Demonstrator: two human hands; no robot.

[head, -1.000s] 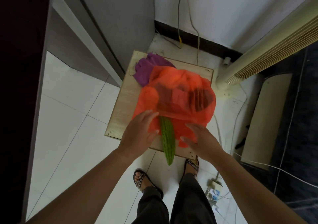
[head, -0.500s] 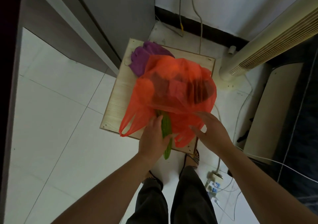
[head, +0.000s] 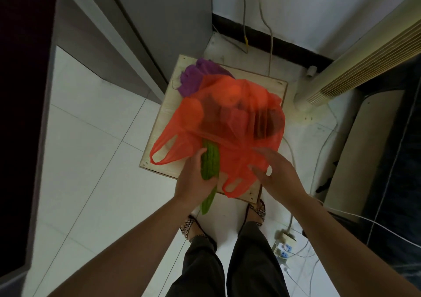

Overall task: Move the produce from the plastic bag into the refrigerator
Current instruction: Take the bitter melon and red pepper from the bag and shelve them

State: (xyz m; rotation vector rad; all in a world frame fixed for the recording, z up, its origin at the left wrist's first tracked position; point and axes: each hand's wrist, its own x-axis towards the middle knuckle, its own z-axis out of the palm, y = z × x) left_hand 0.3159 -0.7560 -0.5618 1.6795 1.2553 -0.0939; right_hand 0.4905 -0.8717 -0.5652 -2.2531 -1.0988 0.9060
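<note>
The left grip (head: pixel 193 182) curls its fingers around a green bitter gourd (head: pixel 210 160) that sticks out of the orange plastic bag (head: pixel 227 119). The right grip (head: pixel 279 173), its fingers spread, rests on the bag's near edge. The bag sits on a small wooden desk (head: pixel 168 112), beside a purple bundle (head: pixel 193 80).

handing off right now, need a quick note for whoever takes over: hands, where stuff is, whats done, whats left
Left hand: grips the green gourd that pokes out of the bag's mouth.
Right hand: open, fingers resting on the orange plastic bag.
Bag sits on the wooden board, with more produce inside.
Done: nothing visibly out of the bag yet.
Left: pull the gourd free, put it in the refrigerator, then the rest.
</note>
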